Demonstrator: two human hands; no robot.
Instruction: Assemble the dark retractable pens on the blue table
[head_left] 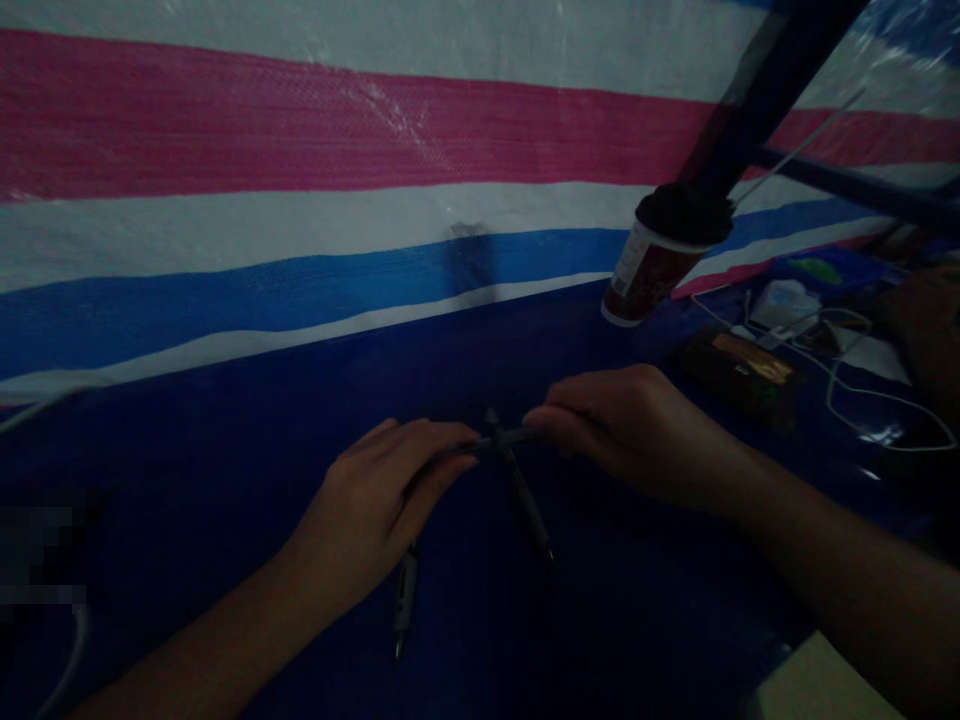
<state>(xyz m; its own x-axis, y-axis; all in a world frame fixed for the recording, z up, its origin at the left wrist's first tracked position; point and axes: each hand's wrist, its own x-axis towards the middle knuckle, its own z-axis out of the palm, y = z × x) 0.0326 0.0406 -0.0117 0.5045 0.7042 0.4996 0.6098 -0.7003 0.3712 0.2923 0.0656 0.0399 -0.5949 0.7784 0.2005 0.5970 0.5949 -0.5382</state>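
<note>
A dark pen (517, 437) spans the gap between my two hands, held roughly level above the blue surface. My left hand (382, 490) pinches one end of it between thumb and fingers. At the other end, my right hand (630, 425) is closed, with the thumb and index finger on the pen. Just below lies a second pen (531, 505), slanting with its tip toward me; its upper part passes behind or under the held one. A third pen (405, 600) lies under my left hand, its upper end hidden.
A lidded paper cup (656, 260) stands at the back right, near a dark blue post (780, 90). Right of it are a dark pouch-like item (739, 370), white cables (847, 395) and part of a person's arm (930, 320). A striped sheet (315, 130) forms the back wall.
</note>
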